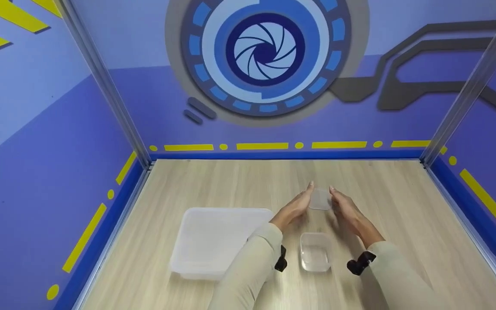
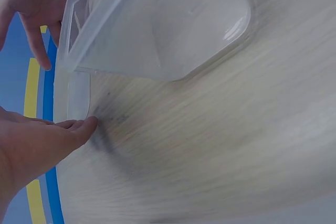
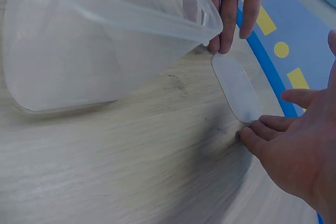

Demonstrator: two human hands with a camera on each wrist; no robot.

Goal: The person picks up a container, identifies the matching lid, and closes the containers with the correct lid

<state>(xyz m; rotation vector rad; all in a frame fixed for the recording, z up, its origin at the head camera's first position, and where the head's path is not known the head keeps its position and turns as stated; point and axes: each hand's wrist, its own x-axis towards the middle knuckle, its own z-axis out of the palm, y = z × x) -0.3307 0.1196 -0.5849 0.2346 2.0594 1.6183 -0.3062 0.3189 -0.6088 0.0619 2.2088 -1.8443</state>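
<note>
A small translucent lid [image 1: 320, 199] with rounded corners lies flat between the two hands, seemingly on the tabletop. My left hand [image 1: 294, 209] touches its left edge with fingertips, the fingers fairly straight. On the opposite side, my right hand [image 1: 352, 215] stands with its thumb up; in the right wrist view its fingertips [image 3: 251, 132] meet the near end of the lid [image 3: 236, 87]. Closer to me, below the hands, a small clear plastic container [image 1: 315, 254] sits uncovered. In the left wrist view this container [image 2: 178, 24] hides part of the lid.
A large, flat translucent box [image 1: 213, 241] stands on the wooden table [image 1: 153, 241] at the left, partly behind the left sleeve. Blue printed walls [image 1: 252, 133] border the table at the back and both sides. Black wrist cameras [image 1: 361, 262] sit at the cuffs.
</note>
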